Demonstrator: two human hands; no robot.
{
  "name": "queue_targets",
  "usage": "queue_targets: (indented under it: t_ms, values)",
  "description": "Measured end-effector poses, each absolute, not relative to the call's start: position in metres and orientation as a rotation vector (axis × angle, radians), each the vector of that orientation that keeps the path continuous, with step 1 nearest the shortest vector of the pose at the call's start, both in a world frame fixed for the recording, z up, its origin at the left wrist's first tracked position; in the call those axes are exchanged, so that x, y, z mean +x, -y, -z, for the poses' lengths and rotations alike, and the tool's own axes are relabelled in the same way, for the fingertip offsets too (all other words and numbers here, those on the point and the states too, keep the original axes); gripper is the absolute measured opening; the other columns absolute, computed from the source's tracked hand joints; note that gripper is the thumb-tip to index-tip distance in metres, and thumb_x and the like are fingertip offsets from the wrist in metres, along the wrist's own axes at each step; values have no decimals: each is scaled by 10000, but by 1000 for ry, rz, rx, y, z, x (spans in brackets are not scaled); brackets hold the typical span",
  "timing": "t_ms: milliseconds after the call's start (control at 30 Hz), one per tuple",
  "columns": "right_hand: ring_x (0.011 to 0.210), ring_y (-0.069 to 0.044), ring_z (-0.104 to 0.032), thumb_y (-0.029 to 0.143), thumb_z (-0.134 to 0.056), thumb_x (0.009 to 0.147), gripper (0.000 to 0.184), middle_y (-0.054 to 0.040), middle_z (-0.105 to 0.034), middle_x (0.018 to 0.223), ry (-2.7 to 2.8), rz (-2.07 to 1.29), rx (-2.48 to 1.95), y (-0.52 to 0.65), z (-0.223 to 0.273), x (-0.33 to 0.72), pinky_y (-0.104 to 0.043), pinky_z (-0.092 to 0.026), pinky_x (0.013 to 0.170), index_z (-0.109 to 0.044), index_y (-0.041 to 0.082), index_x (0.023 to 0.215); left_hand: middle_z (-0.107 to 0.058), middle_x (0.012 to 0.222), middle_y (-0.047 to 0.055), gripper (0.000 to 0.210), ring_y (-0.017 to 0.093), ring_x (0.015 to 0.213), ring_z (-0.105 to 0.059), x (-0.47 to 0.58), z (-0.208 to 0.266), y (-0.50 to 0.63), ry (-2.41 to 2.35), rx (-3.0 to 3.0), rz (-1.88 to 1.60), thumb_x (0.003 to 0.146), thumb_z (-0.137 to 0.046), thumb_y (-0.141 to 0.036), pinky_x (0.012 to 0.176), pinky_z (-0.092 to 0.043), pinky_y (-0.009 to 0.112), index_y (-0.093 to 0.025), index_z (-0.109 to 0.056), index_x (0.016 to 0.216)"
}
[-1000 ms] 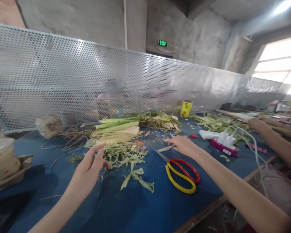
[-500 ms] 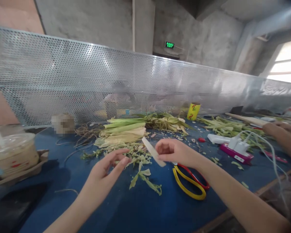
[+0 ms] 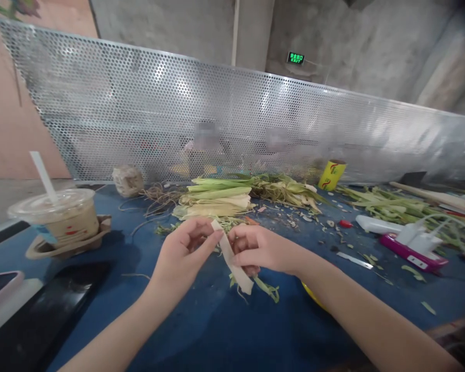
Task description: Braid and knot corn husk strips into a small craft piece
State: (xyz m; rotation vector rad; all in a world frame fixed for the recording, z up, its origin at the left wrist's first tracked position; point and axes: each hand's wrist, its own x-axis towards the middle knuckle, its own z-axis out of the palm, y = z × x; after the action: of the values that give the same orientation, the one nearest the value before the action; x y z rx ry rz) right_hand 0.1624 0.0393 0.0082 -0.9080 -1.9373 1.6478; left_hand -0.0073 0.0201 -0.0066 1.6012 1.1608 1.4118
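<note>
A pale, narrow strip of corn husk (image 3: 243, 280) slants between my two hands. My left hand (image 3: 188, 249) is closed, with thumb and forefinger pinching the strip's upper end. Lower down, my right hand (image 3: 271, 250) grips the strip, its thumb in front and its other fingers curled behind. Under the hands lie green husk scraps (image 3: 269, 290), partly hidden. A yellow scissors handle (image 3: 312, 296) peeks out beneath my right forearm. Beyond the hands rests a stack of corn husks (image 3: 220, 198), light green on top and cream below.
A lidded drink cup (image 3: 67, 219) in a cardboard holder stands at left, behind phones (image 3: 50, 305). Dried husks (image 3: 289, 191), twine (image 3: 160, 199) and a yellow-labelled bottle (image 3: 332, 174) line the metal mesh screen (image 3: 139, 103). At right is a purple power strip (image 3: 413, 253) with cables.
My left hand has come over to the right and taken the strip's upper end, which it did not hold before. The view has turned left, and my right forearm now covers most of the scissors.
</note>
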Motion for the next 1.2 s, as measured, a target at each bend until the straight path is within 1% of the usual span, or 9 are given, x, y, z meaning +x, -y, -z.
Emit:
queue_targets:
  t_ms: [133, 300, 433, 600, 800, 900, 1000, 1100, 1200]
  values:
    - [431, -34, -483, 233, -552, 786, 106, 13, -595, 589, 1956, -1663, -789, -39, -4, 157, -149, -390, 437, -507, 142, 756, -627, 639, -50, 205, 92, 613, -562, -9, 7, -21, -1100, 1573, -1384, 730, -617, -257, 605, -436, 195, -199, -517, 899]
    - [404, -31, -493, 217, -525, 810, 119, 24, -588, 543, 1895, -1633, -775, -37, 5, 155, -137, -400, 421, -531, 137, 722, -639, 719, -15, 276, 103, 659, -585, -9, 6, -21, -969, 1398, -1281, 720, -629, -281, 633, -468, 214, -179, -565, 969]
    - [382, -41, -498, 282, -603, 754, 169, 16, -595, 533, 1759, -1749, -724, -37, 12, 157, -145, -397, 387, -546, 129, 710, -619, 643, -31, 229, 82, 566, -562, -5, 6, -19, -966, 1364, -1249, 693, -658, -247, 565, -474, 191, -168, -582, 894]
    - [405, -44, -511, 355, -630, 736, 246, 6, -600, 548, 1802, -1738, -668, -35, 15, 165, -154, -408, 417, -570, 126, 670, -601, 579, -53, 128, 65, 404, -498, 1, 4, -14, -1008, 1398, -1330, 684, -654, -223, 383, -434, 179, -180, -542, 730]
    - [437, -56, -506, 549, -414, 829, 477, -32, -612, 616, 1881, -1647, -553, -37, 22, 168, -176, -368, 427, -590, 117, 728, -573, 451, -46, 78, 61, 318, -459, 2, 6, -11, -1065, 1441, -1321, 677, -650, -216, 319, -392, 166, -173, -645, 742]
    - [430, -54, -468, 570, -353, 843, 532, -24, -586, 570, 1827, -1520, -562, -39, 24, 166, -180, -355, 430, -572, 125, 653, -617, 490, -23, 68, 72, 302, -480, 3, 6, -8, -994, 1423, -1247, 694, -626, -215, 291, -387, 173, -179, -662, 739]
    - [422, -56, -452, 545, -387, 842, 489, -5, -567, 521, 1833, -1480, -664, -37, 21, 165, -185, -368, 446, -557, 138, 630, -657, 563, 1, 56, 91, 320, -518, 5, 5, -6, -966, 1387, -1217, 688, -629, -208, 272, -392, 181, -179, -666, 715]
    - [438, -68, -476, 487, -482, 818, 385, 11, -567, 508, 1852, -1484, -758, -35, 18, 165, -192, -387, 460, -548, 150, 642, -665, 543, 14, 48, 120, 351, -554, 6, 4, -4, -959, 1350, -1188, 682, -634, -213, 264, -389, 181, -173, -660, 691]
    - [444, -71, -492, 451, -498, 818, 350, 10, -572, 514, 1859, -1464, -793, -34, 18, 167, -194, -396, 465, -555, 148, 651, -681, 550, 31, 64, 115, 368, -560, 6, 4, -5, -935, 1293, -1134, 704, -622, -208, 291, -408, 174, -163, -660, 730]
